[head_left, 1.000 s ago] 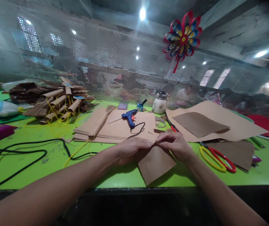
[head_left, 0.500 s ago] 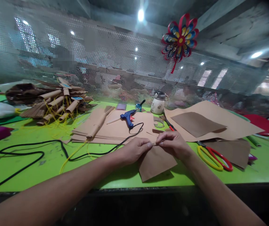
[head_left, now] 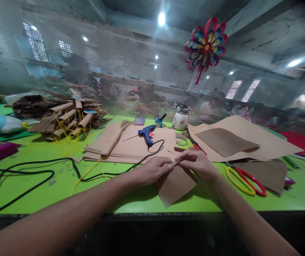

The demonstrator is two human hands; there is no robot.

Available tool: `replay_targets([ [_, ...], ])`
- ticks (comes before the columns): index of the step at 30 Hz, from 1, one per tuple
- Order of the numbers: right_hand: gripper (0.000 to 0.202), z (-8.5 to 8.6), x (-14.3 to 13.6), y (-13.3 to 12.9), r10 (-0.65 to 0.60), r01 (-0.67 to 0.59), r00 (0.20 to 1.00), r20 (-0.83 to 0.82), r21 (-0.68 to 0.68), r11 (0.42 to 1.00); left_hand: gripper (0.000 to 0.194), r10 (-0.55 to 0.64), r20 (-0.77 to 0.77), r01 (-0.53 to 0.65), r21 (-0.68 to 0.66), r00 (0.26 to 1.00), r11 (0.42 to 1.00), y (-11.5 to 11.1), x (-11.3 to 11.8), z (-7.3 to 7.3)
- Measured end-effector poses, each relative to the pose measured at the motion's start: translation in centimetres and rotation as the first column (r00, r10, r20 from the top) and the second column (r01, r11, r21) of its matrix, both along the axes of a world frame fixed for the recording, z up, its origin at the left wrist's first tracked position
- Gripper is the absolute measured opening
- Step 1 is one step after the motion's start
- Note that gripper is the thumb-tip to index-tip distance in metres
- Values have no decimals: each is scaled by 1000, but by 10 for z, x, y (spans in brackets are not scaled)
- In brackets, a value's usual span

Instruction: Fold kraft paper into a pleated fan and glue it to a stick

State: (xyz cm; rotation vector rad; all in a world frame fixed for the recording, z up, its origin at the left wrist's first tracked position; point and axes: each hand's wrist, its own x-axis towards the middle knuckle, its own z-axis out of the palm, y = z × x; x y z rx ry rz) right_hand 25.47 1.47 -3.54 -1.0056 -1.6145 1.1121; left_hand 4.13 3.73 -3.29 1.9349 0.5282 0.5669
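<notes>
A piece of brown kraft paper [head_left: 177,186] hangs between my hands just above the front of the green table. My left hand [head_left: 156,170] pinches its upper edge between thumb and fingers. Close beside it, my right hand [head_left: 196,163] is closed on the same edge, and the fingertips of both hands nearly meet. The gripped edge looks narrowly folded or rolled, partly hidden by the fingers. Beyond my hands, a blue glue gun [head_left: 147,134] rests on a stack of brown paper sheets [head_left: 159,137], along with a rolled paper piece [head_left: 115,140] with a fringed end and yellow string.
Scissors with yellow and red handles [head_left: 244,181] lie right of my right hand. A black cord [head_left: 64,159] crosses the green table [head_left: 35,192] at left. A pile of paper rolls [head_left: 69,117] sits back left; a white jug [head_left: 180,118] stands behind. Large paper sheets [head_left: 269,138] lie right.
The kraft paper's lower part has swung slightly left and tilted. My right fingers have shifted a little along the held edge. The whole view has moved slightly.
</notes>
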Motion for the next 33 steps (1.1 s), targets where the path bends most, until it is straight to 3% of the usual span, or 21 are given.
replay_targets([
  [9, 18, -2, -6, 0, -70, 71, 997, -19, 49, 996, 42, 73, 61, -56, -241, 995, 969, -1, 2, 2],
  [15, 13, 1, -3, -1, -47, 53, 996, -76, 80, 995, 38, 10, 174, 63, -412, 985, 909, 0, -1, 0],
  [20, 13, -2, -1, 0, 32, -30, 998, -60, 35, 999, 44, -66, 144, 113, -350, 987, 930, -3, -3, 6],
  [26, 12, -2, -5, -1, 56, -52, 997, -50, 65, 996, 40, -48, 158, 101, -346, 986, 933, -6, 2, 5],
  [30, 13, -1, -5, 1, 62, -56, 995, -72, 89, 994, 40, -2, 74, 8, -84, 997, 996, -6, 5, 4],
  [33, 13, 0, -2, 3, 53, -51, 999, -11, 96, 994, 43, 85, -29, -82, 105, 996, 991, -5, 5, 6],
])
